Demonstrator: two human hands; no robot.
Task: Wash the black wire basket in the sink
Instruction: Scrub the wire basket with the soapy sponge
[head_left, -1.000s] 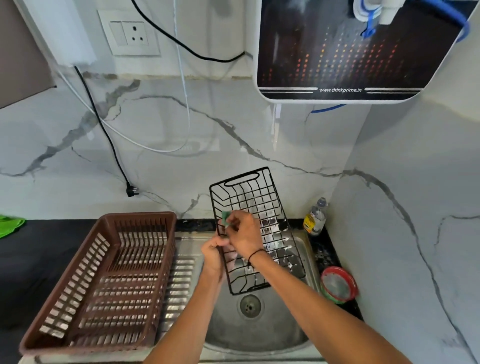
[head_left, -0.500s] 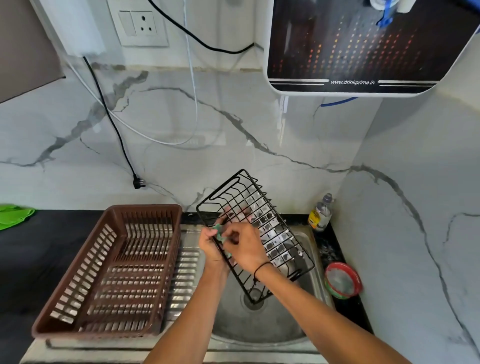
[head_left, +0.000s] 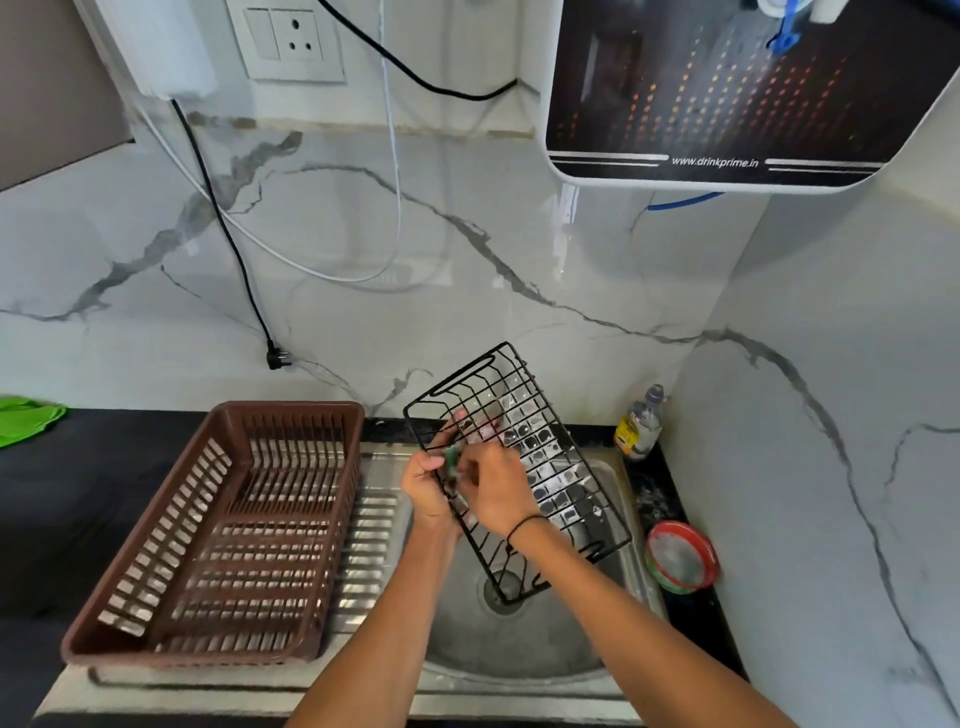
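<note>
Head view: a person's left hand (head_left: 427, 487) grips the near long edge of a black wire basket (head_left: 540, 467), tilted above the steel sink (head_left: 618, 483), while the right hand (head_left: 496, 491), just beside that grip, pinches a green scrubber (head_left: 451, 460) against the wires.

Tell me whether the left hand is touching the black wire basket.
Touching. The head view shows the left hand gripping the left edge of the black wire basket, its fingers curled round the wire rim, holding the basket tilted above the sink.
</note>
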